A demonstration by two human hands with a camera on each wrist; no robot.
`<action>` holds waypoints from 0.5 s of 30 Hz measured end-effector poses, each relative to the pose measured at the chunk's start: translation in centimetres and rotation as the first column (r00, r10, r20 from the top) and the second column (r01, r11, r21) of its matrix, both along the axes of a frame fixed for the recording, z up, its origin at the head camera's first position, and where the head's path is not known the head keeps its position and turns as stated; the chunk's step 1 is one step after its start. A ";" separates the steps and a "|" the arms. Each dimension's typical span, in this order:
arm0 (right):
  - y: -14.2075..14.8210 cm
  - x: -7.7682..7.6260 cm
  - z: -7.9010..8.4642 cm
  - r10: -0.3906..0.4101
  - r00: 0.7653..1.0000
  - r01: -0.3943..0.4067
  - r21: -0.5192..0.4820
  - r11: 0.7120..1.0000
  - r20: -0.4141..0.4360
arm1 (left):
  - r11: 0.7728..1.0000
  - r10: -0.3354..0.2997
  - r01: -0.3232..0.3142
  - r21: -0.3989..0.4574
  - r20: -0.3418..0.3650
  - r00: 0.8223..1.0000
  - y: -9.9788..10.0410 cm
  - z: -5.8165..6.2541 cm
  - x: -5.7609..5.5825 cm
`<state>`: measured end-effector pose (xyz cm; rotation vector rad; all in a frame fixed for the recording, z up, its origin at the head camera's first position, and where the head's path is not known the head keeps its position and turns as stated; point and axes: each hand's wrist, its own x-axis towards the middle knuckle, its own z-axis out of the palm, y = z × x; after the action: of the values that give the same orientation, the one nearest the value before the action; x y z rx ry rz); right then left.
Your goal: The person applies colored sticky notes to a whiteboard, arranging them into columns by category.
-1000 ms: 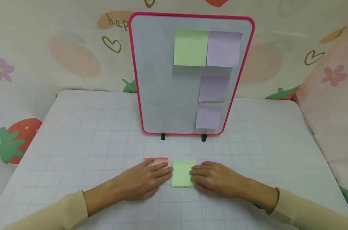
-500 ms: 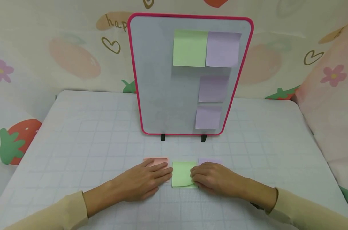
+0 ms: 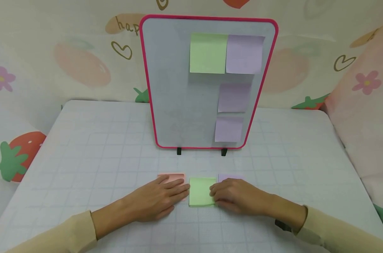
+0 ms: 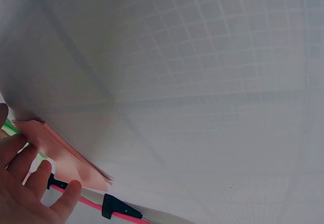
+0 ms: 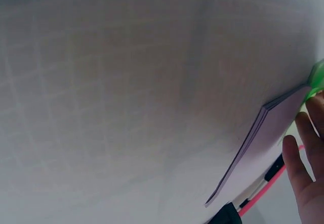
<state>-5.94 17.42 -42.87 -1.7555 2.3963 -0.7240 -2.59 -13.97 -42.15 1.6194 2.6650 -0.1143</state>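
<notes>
In the head view, a pad of green sticky notes [image 3: 201,192] lies on the table between a pink pad [image 3: 175,176] and a purple pad [image 3: 231,176]. My left hand [image 3: 160,196] rests over the pink pad with fingers extended, fingertips at the green pad's left edge. My right hand [image 3: 237,195] lies across the purple pad, its bent fingers pinching the top green note at the right edge; the thumb is mostly hidden. The left wrist view shows the pink pad [image 4: 66,155] under spread fingers. In the right wrist view, the purple pad [image 5: 263,138] lies beside the fingers.
Behind the pads stands a whiteboard [image 3: 179,105] with a pink frame on black feet [image 3: 224,152]. A green note [image 3: 208,53] and a purple note [image 3: 244,54] are side by side at its top, with two more purple notes below on the right. A gridded white cloth [image 3: 84,158] covers the table.
The green note's lower right corner, curled up earlier, now lies flatter. My right fingers have shifted slightly and the wrist has risen a little; my left hand has stayed in place.
</notes>
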 end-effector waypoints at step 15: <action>-0.8 0.2 -0.1 -0.061 0.997 0.060 -0.024 0.998 -0.046 | 1.000 -0.004 0.004 0.026 -0.017 1.000 -0.2 -0.2 0.0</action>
<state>-5.69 16.63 -42.94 -1.7347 2.4911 -0.7270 -2.55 -14.15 -42.35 1.6384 2.6874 -0.0946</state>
